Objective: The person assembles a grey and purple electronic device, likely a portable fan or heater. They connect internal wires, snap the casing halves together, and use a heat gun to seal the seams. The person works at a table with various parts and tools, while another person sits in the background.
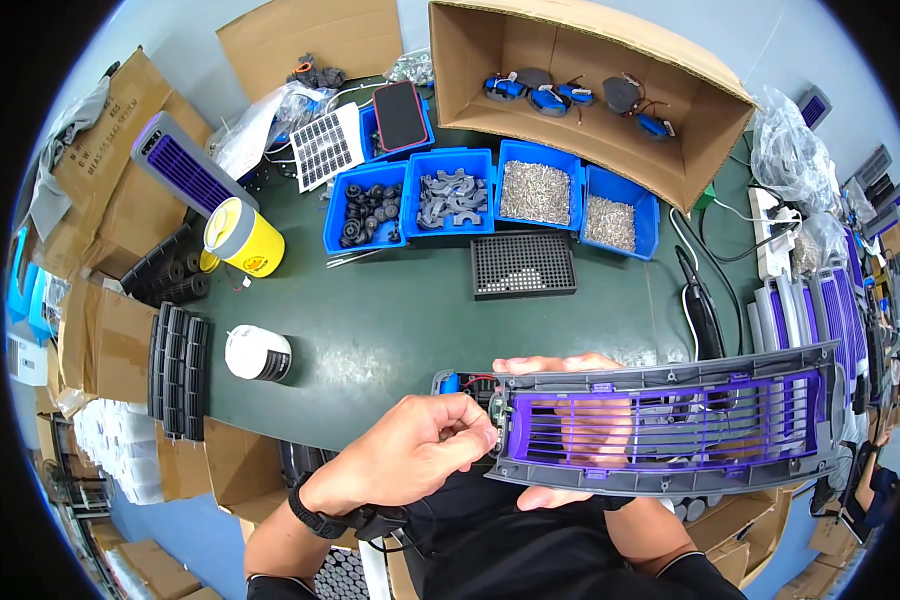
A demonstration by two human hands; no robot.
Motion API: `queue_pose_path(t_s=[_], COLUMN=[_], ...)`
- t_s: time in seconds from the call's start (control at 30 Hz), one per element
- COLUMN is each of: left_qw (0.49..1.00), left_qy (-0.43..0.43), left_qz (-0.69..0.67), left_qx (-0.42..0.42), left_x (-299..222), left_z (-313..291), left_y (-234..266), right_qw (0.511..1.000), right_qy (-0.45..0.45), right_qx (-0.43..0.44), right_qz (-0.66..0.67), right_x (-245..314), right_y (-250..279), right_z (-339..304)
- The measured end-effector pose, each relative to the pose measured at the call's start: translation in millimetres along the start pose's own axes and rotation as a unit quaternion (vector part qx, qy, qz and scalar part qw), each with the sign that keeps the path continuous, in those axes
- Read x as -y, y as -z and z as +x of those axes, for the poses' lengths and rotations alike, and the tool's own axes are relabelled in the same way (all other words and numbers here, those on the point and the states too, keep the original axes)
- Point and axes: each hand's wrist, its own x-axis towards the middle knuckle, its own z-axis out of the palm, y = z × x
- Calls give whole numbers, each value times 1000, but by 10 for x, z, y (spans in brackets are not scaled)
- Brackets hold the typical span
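A long grey fan housing (670,480) with a purple grille is held up level above the near side of the bench, its inner side showing. My right hand (595,425) grips it from beneath, fingers along the far edge and thumb at the near edge; part of the palm shows through the slats. At the housing's left end sits a small green circuit board (501,420), with red wires and a blue part (451,384) beyond it. My left hand (420,445) is closed in a pinch right at this board. What its fingertips hold, if anything, is hidden.
Blue bins (540,192) of screws and dark parts line the back, with a black perforated tray (523,265) in front. A white tub (258,353) and a yellow-and-white container (245,238) stand left. An electric screwdriver (703,310) and stacked purple-grey housings (835,310) are right.
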Motion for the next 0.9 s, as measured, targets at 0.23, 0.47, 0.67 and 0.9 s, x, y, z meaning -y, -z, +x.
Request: queue_pose_path(t_s=[0.23,0.47,0.67,0.9], left_qw=[1000,1000,999,996], left_qy=[1,12,7,-20], left_qz=[-9,-1,0,41], left_qx=[-10,-20,-45,-79], left_x=[-31,-49,-41,69], left_z=[-8,-7,-15,9], left_y=[-35,-42,-79,-105], right_qw=[999,1000,998,990], right_qy=[-26,3,14,77], right_qx=[10,-17,-40,-65], right_qz=[-28,-3,-50,-94], right_x=[57,32,64,-71], right_y=[32,-49,-138,-196], right_z=[26,46,35,31])
